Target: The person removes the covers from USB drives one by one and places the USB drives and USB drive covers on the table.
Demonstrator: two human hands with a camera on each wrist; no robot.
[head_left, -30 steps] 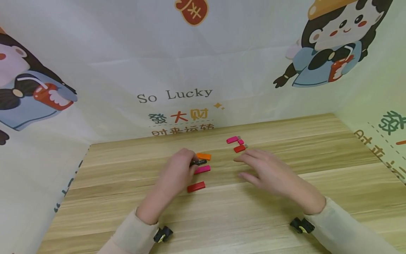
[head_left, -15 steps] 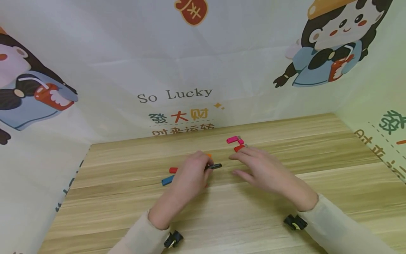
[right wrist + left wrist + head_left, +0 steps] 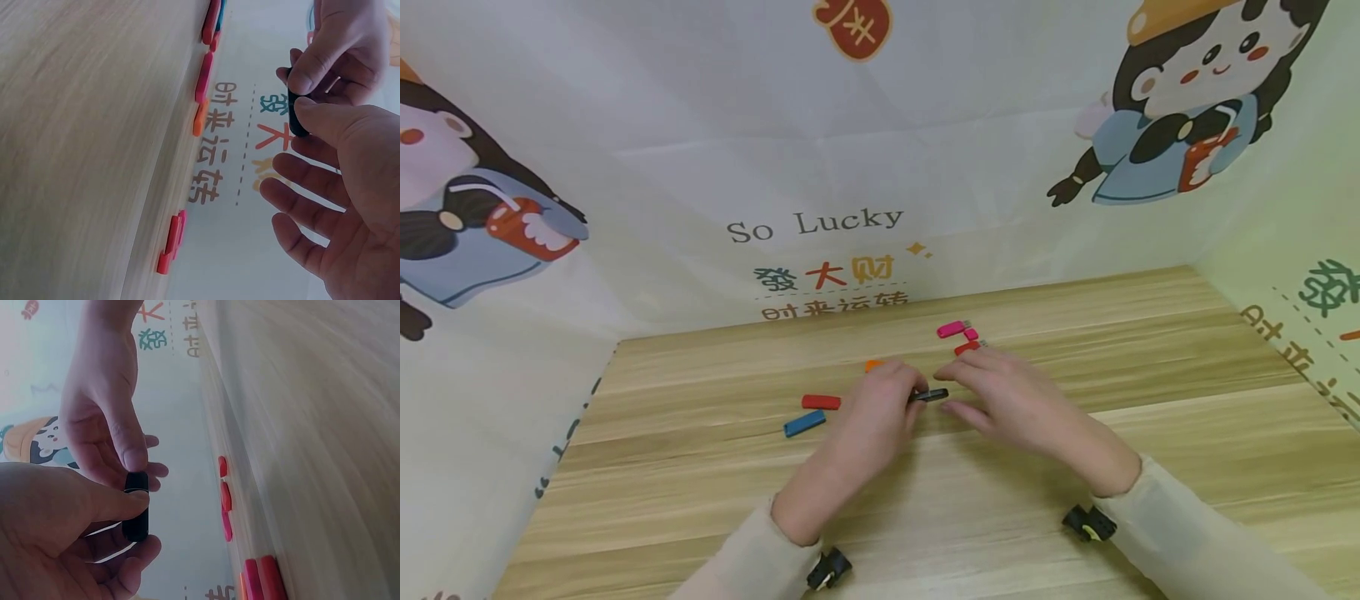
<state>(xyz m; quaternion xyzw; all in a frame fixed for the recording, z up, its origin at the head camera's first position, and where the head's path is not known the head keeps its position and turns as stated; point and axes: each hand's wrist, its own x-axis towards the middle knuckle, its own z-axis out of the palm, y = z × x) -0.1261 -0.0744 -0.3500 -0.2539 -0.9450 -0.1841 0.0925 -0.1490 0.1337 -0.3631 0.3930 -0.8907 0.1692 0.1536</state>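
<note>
My left hand [image 3: 872,417] pinches a black USB stick [image 3: 934,395] between thumb and fingers above the table. The stick [image 3: 139,522] shows a thin seam near one end in the left wrist view. My right hand [image 3: 1015,408] is around the stick's far end, thumb and forefinger parted on either side of it in the head view. In the right wrist view the right thumb [image 3: 312,112] overlaps the stick, its other fingers spread loosely. Left of my left hand lie a red stick [image 3: 822,402] and a blue stick [image 3: 805,423].
Behind my left hand an orange stick [image 3: 872,365] shows partly. Past my right hand lie a pink USB stick [image 3: 951,329], a small pink cap [image 3: 972,334] and a red USB stick [image 3: 967,348]. A pink stick [image 3: 204,78] appears in the right wrist view. Printed cloth [image 3: 662,225] borders the wooden table.
My left hand has lifted the black USB stick from among the others and carried it right, to my right hand. My right hand has shifted slightly left. The red and blue sticks are uncovered.
</note>
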